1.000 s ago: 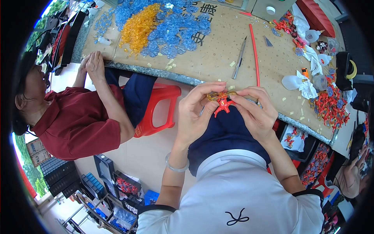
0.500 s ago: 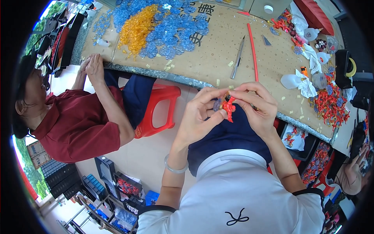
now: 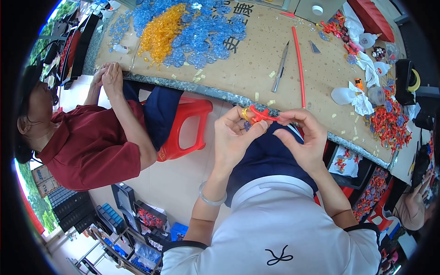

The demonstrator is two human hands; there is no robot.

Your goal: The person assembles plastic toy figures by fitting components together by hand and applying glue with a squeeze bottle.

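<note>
My left hand (image 3: 234, 140) pinches a small red plastic figure (image 3: 266, 115) with a yellow part at its left side, just off the table's near edge. A bluish translucent piece (image 3: 247, 125) shows by the curled fingers of that hand, partly hidden. My right hand (image 3: 306, 140) is beside the figure's right end; its thumb stands apart from the fingers. Those fingertips are close to the red tip, and whether they touch it I cannot tell.
On the table (image 3: 256, 55) lie heaped blue translucent pieces (image 3: 208, 39), an orange pile (image 3: 161, 33), a silver pen-like tool (image 3: 280, 66) and a red stick (image 3: 298, 66). Red figures (image 3: 389, 121) and plastic bottles (image 3: 342, 96) lie right. A person in maroon (image 3: 98, 142) sits left, hands clasped.
The red figure has turned from upright to sideways and moved slightly up. My right thumb has come away from it, and the right hand has opened and shifted a little lower.
</note>
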